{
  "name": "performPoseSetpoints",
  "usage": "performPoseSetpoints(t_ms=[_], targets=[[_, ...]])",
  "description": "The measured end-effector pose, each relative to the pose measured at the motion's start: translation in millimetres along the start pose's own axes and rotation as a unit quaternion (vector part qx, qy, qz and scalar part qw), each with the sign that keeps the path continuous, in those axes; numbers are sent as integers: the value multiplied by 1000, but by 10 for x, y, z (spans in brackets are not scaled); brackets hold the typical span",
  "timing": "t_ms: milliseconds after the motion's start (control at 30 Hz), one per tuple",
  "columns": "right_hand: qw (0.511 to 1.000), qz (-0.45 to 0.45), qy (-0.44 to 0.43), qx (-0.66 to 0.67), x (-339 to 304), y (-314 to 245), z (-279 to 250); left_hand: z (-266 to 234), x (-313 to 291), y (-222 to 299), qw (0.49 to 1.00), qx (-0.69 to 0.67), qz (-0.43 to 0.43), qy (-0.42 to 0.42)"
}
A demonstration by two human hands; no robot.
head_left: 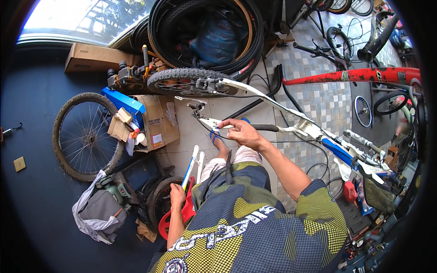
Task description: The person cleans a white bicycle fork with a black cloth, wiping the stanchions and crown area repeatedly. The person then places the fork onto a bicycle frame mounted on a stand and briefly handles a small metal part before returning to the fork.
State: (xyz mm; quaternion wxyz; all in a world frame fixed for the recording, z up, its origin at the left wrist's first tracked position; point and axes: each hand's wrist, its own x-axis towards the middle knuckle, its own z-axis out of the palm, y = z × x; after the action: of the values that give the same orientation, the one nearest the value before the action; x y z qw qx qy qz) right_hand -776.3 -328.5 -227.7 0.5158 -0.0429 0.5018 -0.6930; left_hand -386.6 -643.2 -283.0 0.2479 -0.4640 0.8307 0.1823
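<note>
At centre, right hand (242,133) pinches thin cable (207,128) beside white bike frame (273,105). At seven o'clock, left hand (176,196) grips white-blue tool (190,167) over red stand (184,213). Spoked wheel (83,135) at nine o'clock.

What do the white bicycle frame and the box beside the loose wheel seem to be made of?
The white bicycle frame looks like painted metal: thin rigid tubes with a smooth glossy coat; which metal, I cannot tell. The box looks like plain brown cardboard, matte, with folded flaps. The right hand touches the frame.
</note>
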Motion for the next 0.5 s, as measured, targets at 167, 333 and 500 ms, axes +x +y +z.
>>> performPoseSetpoints(t_ms=[167,333,500], targets=[[964,45,27,262,-15,11,-71,-21,-63,73,1000,-6,5,-8],[991,1,26,132,17,117,23,-124,60,114,998,-18,-39,-48],[975,-25,83,203,-212,258,182,-283,407,166,997,45,60,-34]])
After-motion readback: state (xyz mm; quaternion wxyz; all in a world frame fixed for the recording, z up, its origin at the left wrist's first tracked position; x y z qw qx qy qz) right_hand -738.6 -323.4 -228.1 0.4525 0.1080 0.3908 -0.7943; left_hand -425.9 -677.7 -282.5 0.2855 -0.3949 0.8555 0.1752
